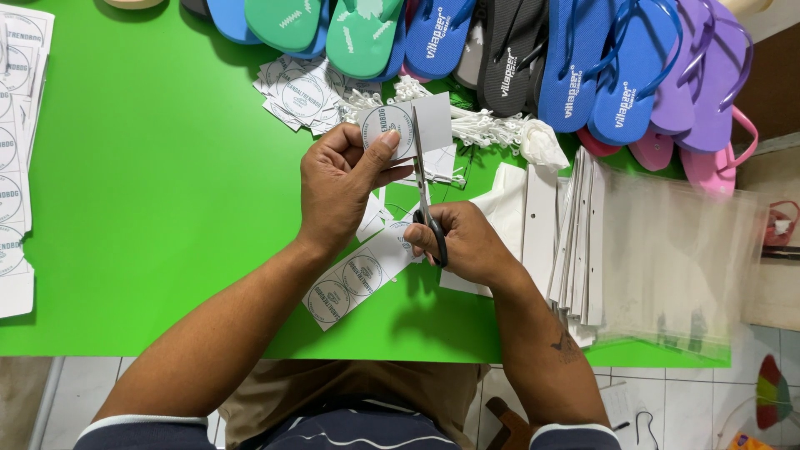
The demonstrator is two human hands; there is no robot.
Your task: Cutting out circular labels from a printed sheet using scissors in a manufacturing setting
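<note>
My left hand [337, 183] pinches a white paper piece [408, 125] printed with a round label, thumb pressed on the circle. My right hand [462, 242] grips black-handled scissors [427, 204], blades pointing up and cutting along the paper just right of the circle. Under both hands a paper strip with round labels [354, 279] lies on the green table [167, 208].
A heap of cut square labels [300, 96] and white plastic ties [483, 127] lies beyond my hands. Flip-flops [583, 67] in blue, green, black, purple and pink line the far edge. Clear plastic bags [675, 258] are stacked at right, label sheets [12, 150] at left.
</note>
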